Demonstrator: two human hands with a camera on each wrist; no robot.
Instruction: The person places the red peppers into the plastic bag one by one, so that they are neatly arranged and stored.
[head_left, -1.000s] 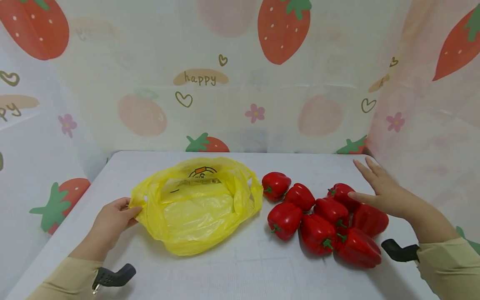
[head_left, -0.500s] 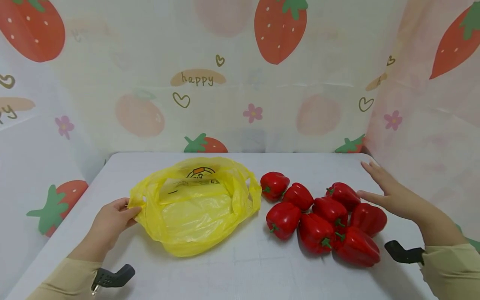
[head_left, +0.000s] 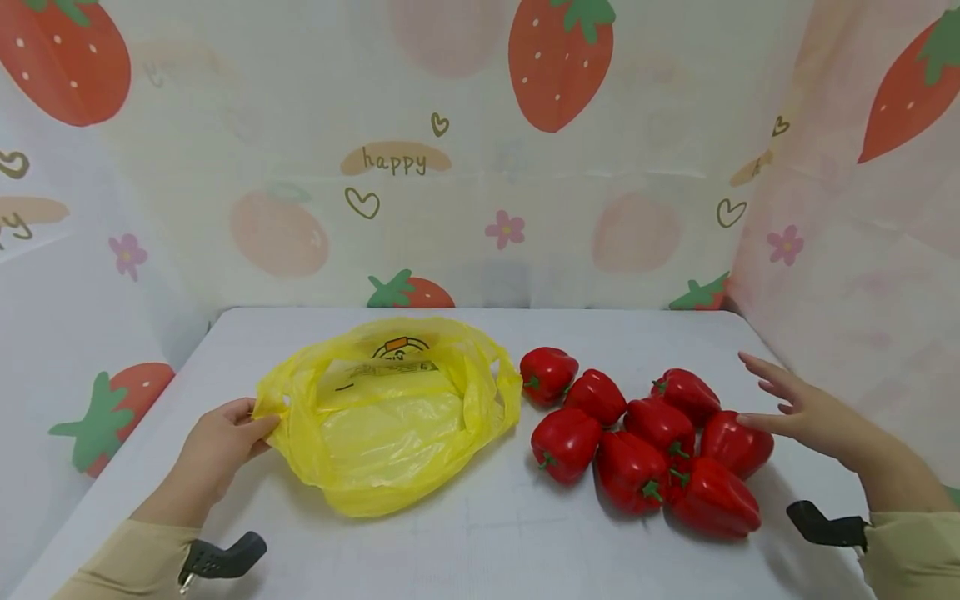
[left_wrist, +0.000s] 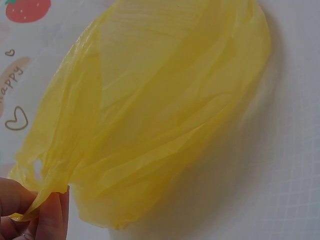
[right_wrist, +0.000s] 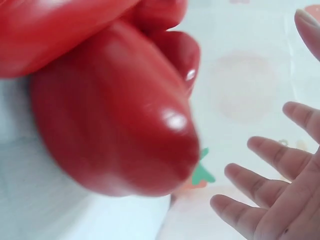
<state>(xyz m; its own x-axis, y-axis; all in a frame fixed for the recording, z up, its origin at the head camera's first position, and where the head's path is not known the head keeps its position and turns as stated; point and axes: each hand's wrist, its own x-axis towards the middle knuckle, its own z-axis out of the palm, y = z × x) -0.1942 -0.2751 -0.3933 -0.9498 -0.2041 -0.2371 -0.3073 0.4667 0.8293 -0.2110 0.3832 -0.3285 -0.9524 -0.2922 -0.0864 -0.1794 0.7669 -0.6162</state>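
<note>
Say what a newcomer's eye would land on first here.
Probably the eight glossy red bell peppers clustered right of centre on the white table. Next, the yellow plastic bag, mouth wide open to their left, its edge pinched by the left hand. The right hand, holding nothing, is at the cluster's right end.

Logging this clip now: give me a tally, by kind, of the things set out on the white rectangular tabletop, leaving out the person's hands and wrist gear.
Glossy red, blocky bell peppers: 8
Thin yellow plastic bag: 1
Total: 9
</note>
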